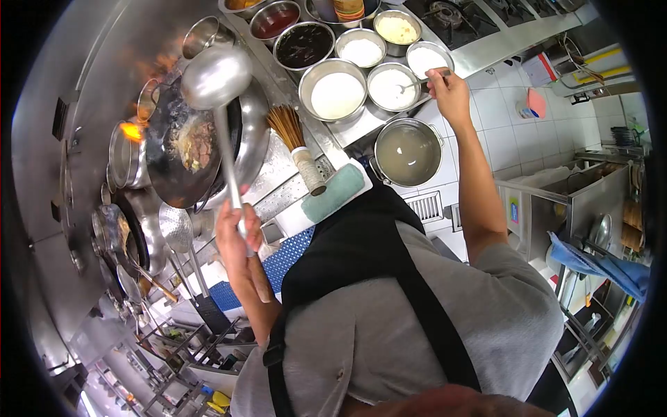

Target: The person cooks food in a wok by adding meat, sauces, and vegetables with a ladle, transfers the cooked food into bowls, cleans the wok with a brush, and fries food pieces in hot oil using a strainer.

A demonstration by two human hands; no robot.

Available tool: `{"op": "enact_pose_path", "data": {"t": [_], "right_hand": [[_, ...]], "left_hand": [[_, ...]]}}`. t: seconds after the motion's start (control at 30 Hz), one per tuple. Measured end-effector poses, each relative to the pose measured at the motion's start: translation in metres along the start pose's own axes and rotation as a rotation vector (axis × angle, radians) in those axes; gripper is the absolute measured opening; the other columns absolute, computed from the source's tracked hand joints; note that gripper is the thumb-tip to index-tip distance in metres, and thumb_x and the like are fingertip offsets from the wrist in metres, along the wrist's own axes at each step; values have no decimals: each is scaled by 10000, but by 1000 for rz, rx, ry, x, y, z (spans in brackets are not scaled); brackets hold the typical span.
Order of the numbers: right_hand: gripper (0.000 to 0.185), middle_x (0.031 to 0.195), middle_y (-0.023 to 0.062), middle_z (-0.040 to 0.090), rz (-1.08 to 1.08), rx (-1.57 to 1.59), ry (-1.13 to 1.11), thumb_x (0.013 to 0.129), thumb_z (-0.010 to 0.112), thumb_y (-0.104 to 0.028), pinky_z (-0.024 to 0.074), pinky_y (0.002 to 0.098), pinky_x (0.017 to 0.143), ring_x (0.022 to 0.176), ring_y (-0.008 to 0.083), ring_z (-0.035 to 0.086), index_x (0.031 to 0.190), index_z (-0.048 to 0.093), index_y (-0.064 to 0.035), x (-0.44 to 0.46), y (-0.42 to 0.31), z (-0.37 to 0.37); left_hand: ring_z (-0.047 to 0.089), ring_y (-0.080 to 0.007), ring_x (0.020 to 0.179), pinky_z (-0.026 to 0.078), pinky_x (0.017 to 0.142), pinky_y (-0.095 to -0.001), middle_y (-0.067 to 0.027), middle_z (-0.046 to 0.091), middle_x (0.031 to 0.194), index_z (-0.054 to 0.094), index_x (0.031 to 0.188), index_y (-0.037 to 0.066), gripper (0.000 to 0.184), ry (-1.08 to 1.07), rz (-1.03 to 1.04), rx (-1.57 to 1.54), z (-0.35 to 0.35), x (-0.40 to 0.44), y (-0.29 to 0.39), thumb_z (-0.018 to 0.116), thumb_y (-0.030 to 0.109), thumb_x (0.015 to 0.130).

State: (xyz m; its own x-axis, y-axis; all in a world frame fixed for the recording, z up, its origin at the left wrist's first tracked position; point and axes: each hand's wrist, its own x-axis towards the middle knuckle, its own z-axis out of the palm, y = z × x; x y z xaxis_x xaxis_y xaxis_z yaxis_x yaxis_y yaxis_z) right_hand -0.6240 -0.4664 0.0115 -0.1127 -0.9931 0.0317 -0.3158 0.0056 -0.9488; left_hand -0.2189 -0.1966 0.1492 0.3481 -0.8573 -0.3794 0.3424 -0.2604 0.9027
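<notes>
Nearest to us is the grey shirt (479, 313) with the black apron (347, 250) over it. We see the left hand (238, 228) closed around the handle of a ladle (217, 78), whose bowl, in our view, covers part of the wok (168, 182) holding food (192, 142). The right hand (449, 96) pinches a spoon (415, 85), its tip at a metal bowl (392, 109) of white contents.

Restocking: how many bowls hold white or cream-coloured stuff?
5: a large bowl by the brush, one holding the spoon, one beside the right hand, a cream one, one left of that. Others may be hidden.
</notes>
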Motion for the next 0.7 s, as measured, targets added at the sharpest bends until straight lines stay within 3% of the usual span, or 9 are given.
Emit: {"op": "enact_pose_path", "data": {"t": [0.1,0.2,0.37,0.57,0.7], "right_hand": [[272,767,52,687,63,177,51,1028,599,-222,520,244,604,637,91,611,1030,715,25,3,-5,-6],[280,801,58,691,-11,469,5,1037,586,-217,527,243,614,660,97,619,1061,701,37,11,-38,-5],[254,813,59,715,-227,164,23,1033,592,-207,533,251,633,675,96,636,1082,708,13,61,-42,28],[261,807,75,741,-47,-26,-154,1011,572,-181,509,264,599,629,104,629,1027,749,10,88,-14,81],[255,793,69,741,135,146,-153,992,584,-173,489,270,570,602,96,607,1027,752,15,89,-7,80]], "left_hand": [[397,-77,429,344,349,-232,-34,496,707,498,1384,-50,494,-104,-104,161,44,-3,6,418,66,911],[443,-68,464,375,395,-225,-15,521,730,517,1373,-14,440,-178,-210,322,79,1,9,462,74,945],[429,-65,488,372,413,-224,-10,506,739,524,1364,3,413,-286,-383,150,102,13,4,472,81,962],[428,-64,493,381,416,-226,-8,493,731,495,1377,-14,412,-200,-280,254,105,12,17,453,96,982],[444,-67,494,395,417,-232,-11,498,738,486,1385,-15,418,-184,-240,259,98,15,21,453,92,982]]}}
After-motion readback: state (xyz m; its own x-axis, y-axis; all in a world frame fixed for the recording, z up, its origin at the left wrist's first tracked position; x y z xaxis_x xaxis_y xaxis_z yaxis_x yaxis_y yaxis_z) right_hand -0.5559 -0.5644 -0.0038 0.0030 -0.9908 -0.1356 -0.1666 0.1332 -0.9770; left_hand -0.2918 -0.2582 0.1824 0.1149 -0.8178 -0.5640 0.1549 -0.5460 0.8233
